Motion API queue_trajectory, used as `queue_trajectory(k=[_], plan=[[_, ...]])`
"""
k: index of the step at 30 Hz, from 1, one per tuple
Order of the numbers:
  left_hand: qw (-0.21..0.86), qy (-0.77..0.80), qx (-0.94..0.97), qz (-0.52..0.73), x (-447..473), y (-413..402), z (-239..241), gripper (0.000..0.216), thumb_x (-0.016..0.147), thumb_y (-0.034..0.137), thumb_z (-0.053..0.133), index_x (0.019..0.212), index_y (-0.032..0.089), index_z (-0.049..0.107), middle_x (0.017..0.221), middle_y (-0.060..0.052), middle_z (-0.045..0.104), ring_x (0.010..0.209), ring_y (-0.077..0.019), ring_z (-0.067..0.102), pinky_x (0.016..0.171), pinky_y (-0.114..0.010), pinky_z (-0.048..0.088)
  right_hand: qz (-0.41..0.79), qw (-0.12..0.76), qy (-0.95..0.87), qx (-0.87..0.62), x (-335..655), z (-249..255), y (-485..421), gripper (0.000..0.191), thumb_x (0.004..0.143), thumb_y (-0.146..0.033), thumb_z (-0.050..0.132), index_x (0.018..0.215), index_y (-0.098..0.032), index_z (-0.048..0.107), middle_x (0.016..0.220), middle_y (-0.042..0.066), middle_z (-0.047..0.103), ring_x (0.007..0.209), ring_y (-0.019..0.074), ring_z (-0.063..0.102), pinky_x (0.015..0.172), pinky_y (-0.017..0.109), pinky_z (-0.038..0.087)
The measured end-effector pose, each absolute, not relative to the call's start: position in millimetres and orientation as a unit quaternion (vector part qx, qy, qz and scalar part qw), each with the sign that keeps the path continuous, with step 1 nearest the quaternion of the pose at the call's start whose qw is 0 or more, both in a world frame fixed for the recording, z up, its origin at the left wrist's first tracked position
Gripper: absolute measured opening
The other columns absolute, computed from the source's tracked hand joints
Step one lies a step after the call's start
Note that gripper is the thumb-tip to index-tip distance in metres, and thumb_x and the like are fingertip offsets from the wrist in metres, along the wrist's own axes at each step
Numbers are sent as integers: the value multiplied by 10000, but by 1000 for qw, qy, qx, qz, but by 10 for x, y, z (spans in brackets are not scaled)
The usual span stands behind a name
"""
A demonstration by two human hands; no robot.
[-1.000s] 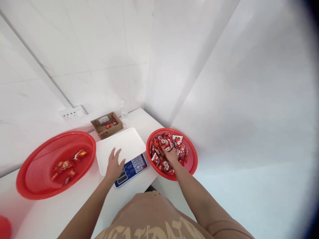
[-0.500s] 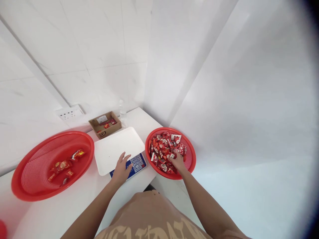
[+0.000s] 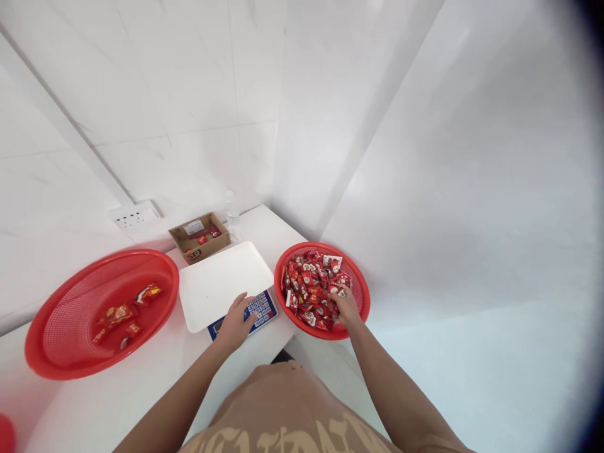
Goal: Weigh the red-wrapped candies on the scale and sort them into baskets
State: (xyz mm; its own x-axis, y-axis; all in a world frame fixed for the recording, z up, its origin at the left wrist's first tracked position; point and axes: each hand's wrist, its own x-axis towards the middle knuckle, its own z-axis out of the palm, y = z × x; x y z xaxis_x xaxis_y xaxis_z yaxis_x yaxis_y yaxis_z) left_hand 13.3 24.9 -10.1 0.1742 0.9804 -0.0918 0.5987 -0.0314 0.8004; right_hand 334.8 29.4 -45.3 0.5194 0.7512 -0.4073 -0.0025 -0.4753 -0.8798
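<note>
My left hand (image 3: 234,322) rests on the blue keypad (image 3: 258,309) of a scale with a white weighing tray (image 3: 221,280), its fingers stretched over the buttons. My right hand (image 3: 348,307) lies in the red basket on the right (image 3: 360,281), its fingers curled into the heap of red wrapped candies (image 3: 311,283). What those fingers hold is hidden among the wrappers. A second, larger red basket (image 3: 66,352) stands to the left with a few candies (image 3: 123,313) in it.
A small open cardboard box (image 3: 198,237) with some candies sits behind the scale, near a clear bottle (image 3: 232,214). A white socket strip (image 3: 133,216) is on the tiled wall. A white wall panel closes the right side.
My left hand slid back from the white tray onto the keypad. My right hand moved from the basket's middle to its near right side.
</note>
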Motion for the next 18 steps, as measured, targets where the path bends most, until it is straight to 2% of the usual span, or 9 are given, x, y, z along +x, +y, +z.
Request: queue_trajectory(k=[2,5,9,11,14,16,18], plan=[[442,572,636,270,219,257,-7,375,771,310,556,1133,217,576,1311,-92,519,1239,-254,452,1062,-447,337,467,502,-201,-700,3301,-301,312,660,614,-304,618,1231,-263,387,695,-35,625,588,179,607,547,318,514],[595,525,540,280,408,241,185,415,755,391,601,1134,226,560,1254,-101,561,1179,-261,501,988,-438,407,542,512,-212,-632,3112,-10,325,633,595,-278,670,1178,-299,425,724,-53,610,585,141,591,558,286,514],[792,426,336,280,668,208,354,513,776,531,566,1208,268,484,1283,-97,528,1152,-247,513,911,-449,453,633,446,-332,-540,2656,337,280,561,611,-257,690,1132,-298,487,770,-47,610,643,136,600,605,279,515],[851,379,230,283,742,220,342,534,777,600,517,1194,268,492,1207,-87,571,1089,-246,552,880,-478,465,647,394,-411,-507,2404,428,265,547,621,-232,671,1138,-282,500,814,-37,619,712,151,609,670,303,518],[897,309,112,296,729,281,250,549,796,636,447,1098,192,558,1007,-83,651,923,-227,622,843,-458,483,590,333,-535,-505,2070,441,311,584,608,-175,651,1169,-260,512,973,-1,619,910,191,596,848,379,485],[903,275,63,324,646,339,193,518,838,594,408,1053,155,579,920,-76,673,824,-192,642,796,-385,503,513,319,-602,-522,1880,395,395,638,575,-139,666,1189,-236,522,1139,39,568,1090,220,526,993,412,391],[894,264,42,360,533,406,167,463,871,534,392,1036,149,590,885,-65,682,764,-164,646,749,-326,510,454,310,-647,-528,1709,339,504,685,560,-124,685,1219,-212,521,1270,75,483,1214,237,430,1074,410,297]])
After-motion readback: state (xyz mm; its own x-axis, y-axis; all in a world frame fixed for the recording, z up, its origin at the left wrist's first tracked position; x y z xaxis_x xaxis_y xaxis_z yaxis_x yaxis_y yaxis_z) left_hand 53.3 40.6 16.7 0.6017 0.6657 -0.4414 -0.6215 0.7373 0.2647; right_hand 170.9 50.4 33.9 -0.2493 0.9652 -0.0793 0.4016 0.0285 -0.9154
